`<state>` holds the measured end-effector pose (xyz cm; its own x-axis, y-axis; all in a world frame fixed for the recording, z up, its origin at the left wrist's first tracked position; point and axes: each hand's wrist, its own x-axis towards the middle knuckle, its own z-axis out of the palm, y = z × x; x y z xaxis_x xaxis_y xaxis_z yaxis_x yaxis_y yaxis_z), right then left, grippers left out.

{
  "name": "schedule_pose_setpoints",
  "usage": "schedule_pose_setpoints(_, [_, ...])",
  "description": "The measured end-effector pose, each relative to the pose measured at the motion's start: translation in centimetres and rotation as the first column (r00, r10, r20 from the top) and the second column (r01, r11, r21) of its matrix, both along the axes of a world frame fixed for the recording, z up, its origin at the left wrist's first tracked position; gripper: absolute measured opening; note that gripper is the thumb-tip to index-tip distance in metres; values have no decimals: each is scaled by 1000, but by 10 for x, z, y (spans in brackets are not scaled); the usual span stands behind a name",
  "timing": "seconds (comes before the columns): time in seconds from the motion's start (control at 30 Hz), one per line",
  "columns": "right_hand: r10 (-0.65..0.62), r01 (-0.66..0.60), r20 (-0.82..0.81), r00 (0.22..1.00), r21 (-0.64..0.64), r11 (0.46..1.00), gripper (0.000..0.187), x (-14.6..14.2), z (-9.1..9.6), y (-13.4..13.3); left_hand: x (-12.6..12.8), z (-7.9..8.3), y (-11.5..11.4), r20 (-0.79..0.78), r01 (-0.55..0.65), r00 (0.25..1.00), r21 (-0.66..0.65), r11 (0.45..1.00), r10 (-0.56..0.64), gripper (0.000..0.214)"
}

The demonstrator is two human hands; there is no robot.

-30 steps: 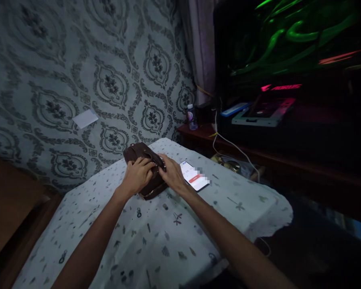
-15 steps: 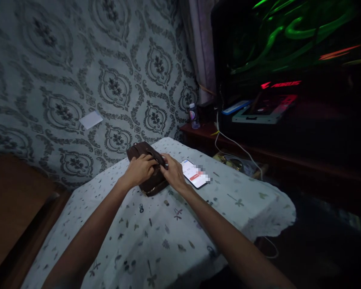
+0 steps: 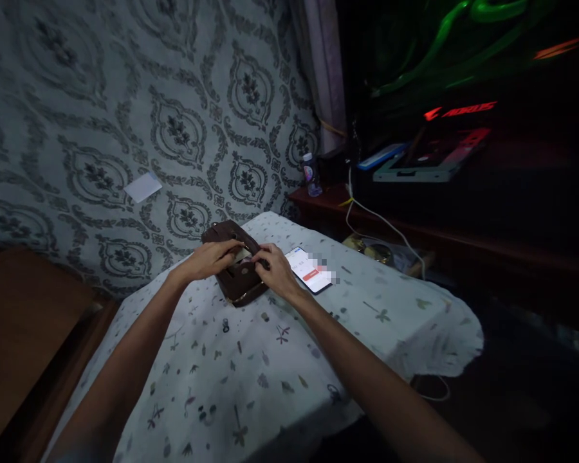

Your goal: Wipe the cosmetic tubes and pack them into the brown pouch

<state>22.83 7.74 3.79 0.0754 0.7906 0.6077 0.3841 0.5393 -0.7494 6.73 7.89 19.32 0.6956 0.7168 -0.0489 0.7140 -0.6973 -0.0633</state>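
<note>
A small brown leather bag [image 3: 236,280] lies on a table under a pale patterned cloth [image 3: 270,360]. My left hand [image 3: 210,257] rests on the bag's top left, fingers curled over its upper edge where the bag gapes and a pale lining shows. My right hand [image 3: 273,270] pinches the bag's top right edge, fingers closed on it. A lit smartphone [image 3: 311,270] lies flat on the cloth just right of my right hand.
A patterned wall stands close behind the table, with a white card [image 3: 143,187] stuck on it. To the right a dark wooden shelf [image 3: 415,231] carries a small bottle [image 3: 310,175], a white cable [image 3: 376,222] and glowing electronics. A wooden surface [image 3: 24,321] lies at left.
My left hand has slid from the bag's middle to its top left edge and the bag's top has parted. The right hand stays at the top right edge.
</note>
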Motion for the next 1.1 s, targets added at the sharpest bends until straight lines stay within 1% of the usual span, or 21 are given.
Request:
schedule_pose_setpoints(0.07, [-13, 13, -2, 1000, -8, 1000, 19, -1, 1, 0, -1, 1, 2, 11, -1, 1000, -19, 1000, 1, 46])
schedule_pose_setpoints(0.17, [-35, 35, 0, 999, -9, 999, 18, -2, 2, 0, -2, -4, 3, 3, -9, 1000, 18, 1000, 9, 48])
schedule_pose_setpoints(0.23, [-31, 31, -3, 1000, -9, 999, 17, -2, 2, 0, 0, -11, 3, -10, -3, 1000, 79, 997, 3, 49])
schedule_pose_setpoints(0.33, [-9, 9, -4, 1000, -23, 1000, 16, 0, 2, -1, 3, -20, 2, -56, 22, 998, 190, 982, -11, 39])
schedule_pose_setpoints(0.4, [5, -5, 19, 1000, -29, 1000, 16, 1, 1, -2, 4, -25, 1, -74, 25, 997, 237, 971, -8, 34])
schedule_pose_setpoints(0.47, [5, -4, 61, 998, -25, 1000, 18, 1, -1, -3, 5, -28, 0, -81, 17, 997, 262, 965, 4, 34])
schedule_pose_setpoints(0.6, [0, 5, 182, 983, -27, 1000, 29, 0, -3, -5, 5, -36, -3, -72, -22, 996, 310, 950, 46, 33])
schedule_pose_setpoints(0.73, [1, 30, 301, 954, -98, 995, 39, -1, -4, -6, 6, -46, -6, -32, -60, 996, 367, 928, 78, 31])
schedule_pose_setpoints(0.8, [-6, 53, 354, 935, -122, 991, 41, -2, -3, -7, 6, -52, -8, -9, -85, 995, 396, 914, 97, 30])
schedule_pose_setpoints(0.87, [-23, 73, 387, 922, -116, 991, 39, -4, -2, -8, 7, -58, -8, 26, -114, 993, 410, 905, 113, 28])
schedule_pose_setpoints(0.97, [-67, 98, 361, 930, -69, 993, 33, -9, -1, -10, 10, -64, -7, 88, -161, 987, 406, 900, 137, 28])
schedule_pose_setpoints(1.1, [-112, 118, 236, 965, -12, 993, 30, -13, -3, -9, 15, -70, -5, 144, -218, 974, 399, 891, 173, 30])
